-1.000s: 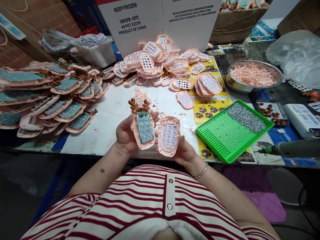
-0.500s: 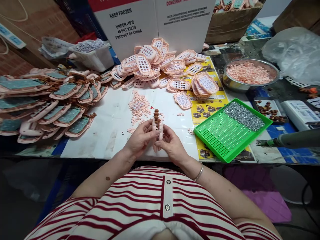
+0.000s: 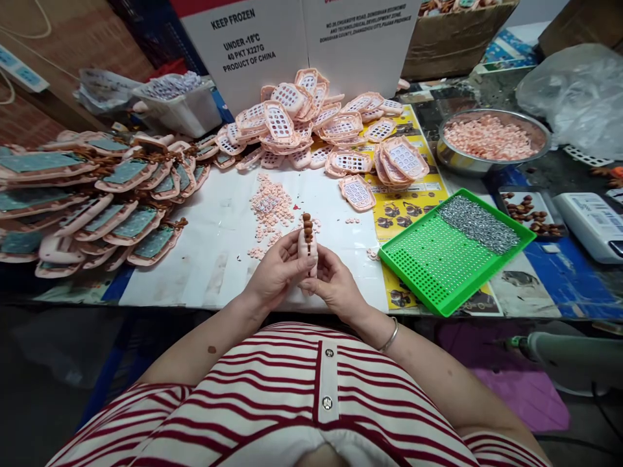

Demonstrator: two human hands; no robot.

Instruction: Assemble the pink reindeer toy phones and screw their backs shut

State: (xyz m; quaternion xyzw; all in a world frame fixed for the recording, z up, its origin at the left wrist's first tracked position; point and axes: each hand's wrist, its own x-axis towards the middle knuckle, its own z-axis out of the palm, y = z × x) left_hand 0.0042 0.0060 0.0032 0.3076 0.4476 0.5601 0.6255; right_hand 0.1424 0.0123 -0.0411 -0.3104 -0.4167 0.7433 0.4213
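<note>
Between my two hands a pink toy phone casing [image 3: 307, 248] stands on edge, its narrow side toward me and a brown beaded piece [image 3: 307, 224] sticking up from its top. My left hand [image 3: 282, 266] grips the casing from the left, thumb across the near edge. From the right, my right hand [image 3: 331, 279] closes on its lower part. The fingers behind the casing are partly hidden. Just beyond my hands lies a heap of small pink pieces [image 3: 270, 204] on the white sheet [image 3: 204, 259].
Pink casings with green boards [image 3: 131, 224] are stacked at left; pink perforated shells [image 3: 287, 123] pile up ahead. At right are a green tray [image 3: 418, 272] with screws [image 3: 479, 224], a steel bowl [image 3: 491, 168] of pink pieces and a powered screwdriver [image 3: 574, 353] below the table edge.
The casing halves, seen with a gap before, now sit closer together around the brown piece. The screwdriver at right has swung down below the table edge.
</note>
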